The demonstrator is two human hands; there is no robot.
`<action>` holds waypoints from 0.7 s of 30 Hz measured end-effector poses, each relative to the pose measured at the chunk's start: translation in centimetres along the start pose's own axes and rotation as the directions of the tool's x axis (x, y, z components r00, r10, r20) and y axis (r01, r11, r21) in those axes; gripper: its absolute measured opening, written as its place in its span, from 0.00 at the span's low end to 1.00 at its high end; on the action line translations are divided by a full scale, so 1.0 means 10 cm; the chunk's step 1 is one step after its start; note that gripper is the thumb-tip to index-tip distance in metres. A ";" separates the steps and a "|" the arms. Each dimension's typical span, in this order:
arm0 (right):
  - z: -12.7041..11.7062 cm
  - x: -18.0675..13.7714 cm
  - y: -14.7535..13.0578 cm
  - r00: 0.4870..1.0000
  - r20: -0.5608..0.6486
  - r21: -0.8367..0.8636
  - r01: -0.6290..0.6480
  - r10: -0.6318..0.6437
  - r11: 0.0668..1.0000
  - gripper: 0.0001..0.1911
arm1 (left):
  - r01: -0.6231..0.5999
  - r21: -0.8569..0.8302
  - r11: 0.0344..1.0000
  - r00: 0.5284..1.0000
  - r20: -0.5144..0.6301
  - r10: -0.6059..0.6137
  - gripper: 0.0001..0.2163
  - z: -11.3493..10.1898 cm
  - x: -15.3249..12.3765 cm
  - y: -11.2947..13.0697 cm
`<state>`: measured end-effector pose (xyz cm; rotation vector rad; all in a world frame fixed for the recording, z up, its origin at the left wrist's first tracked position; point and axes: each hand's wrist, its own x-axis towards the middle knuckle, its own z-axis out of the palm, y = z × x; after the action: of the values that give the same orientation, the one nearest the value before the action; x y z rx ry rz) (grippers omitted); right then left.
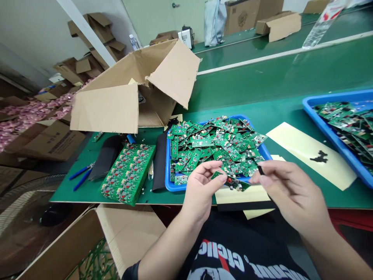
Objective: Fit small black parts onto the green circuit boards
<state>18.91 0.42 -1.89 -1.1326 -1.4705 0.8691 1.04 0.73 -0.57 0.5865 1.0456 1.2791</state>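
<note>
My left hand [205, 186] pinches a small green circuit board [233, 182] by its left end, just over the near edge of a blue tray [175, 187]. Red and black parts show on the board. Between the thumb and forefinger of my right hand [287, 188] is a small black strip [260, 170], beside the board's right end. Many loose circuit boards [204, 142] lie heaped in the tray. Beneath my hands are pale yellow sheets [241, 195] and a longer black strip [244, 205] at the table's front edge.
Stacked board panels [128, 173] and blue-handled pliers [82, 175] lie to the left, below an open cardboard box [107, 109]. On the right, a yellow sheet [294, 140] carries black scraps [319, 156], near another blue tray [332, 136]. A box with green pieces [134, 229] stands below the table.
</note>
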 end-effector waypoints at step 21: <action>0.30 -0.10 -0.07 0.744 0.384 0.574 -0.656 0.547 0.490 0.26 | -0.533 0.217 0.818 0.822 0.363 0.440 0.07 -0.05 -0.04 -0.07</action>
<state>15.85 -0.63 -2.11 -1.0008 -0.6662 1.8635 0.94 0.12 -1.26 1.3250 0.8686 1.4186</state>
